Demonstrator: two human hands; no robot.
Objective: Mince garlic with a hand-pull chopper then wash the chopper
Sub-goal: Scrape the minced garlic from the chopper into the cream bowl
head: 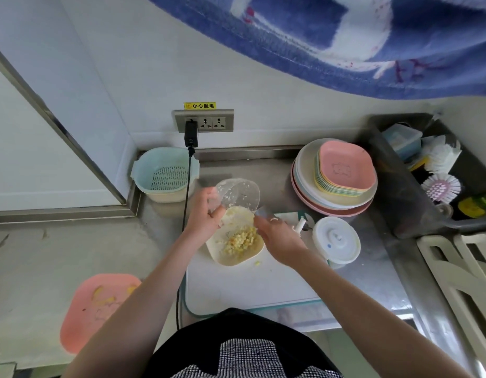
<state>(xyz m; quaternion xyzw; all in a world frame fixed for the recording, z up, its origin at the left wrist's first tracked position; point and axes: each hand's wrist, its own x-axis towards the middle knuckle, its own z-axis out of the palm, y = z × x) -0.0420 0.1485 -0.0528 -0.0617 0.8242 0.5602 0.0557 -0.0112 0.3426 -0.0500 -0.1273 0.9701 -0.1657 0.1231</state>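
My left hand (206, 214) grips the clear chopper bowl (239, 196), tilted over a cream dish (236, 252). Garlic bits cling to the bowl's inside. A heap of minced garlic (240, 241) lies in the dish. My right hand (277, 238) holds a small clear tool (263, 212) at the bowl's lower rim; I cannot tell what the tool is. The white chopper lid (336, 240) lies to the right on the counter. A white blade shaft (300, 226) lies between the lid and my right hand. The dish stands on a white cutting board (250, 287).
A stack of plates and square dishes (343, 173) stands at the back right. A pale blue colander basket (165, 173) sits back left below a wall socket, whose black cable (186, 203) runs down the counter. A sink (438, 170) with brushes is far right. A pink dish (97, 309) lies near left.
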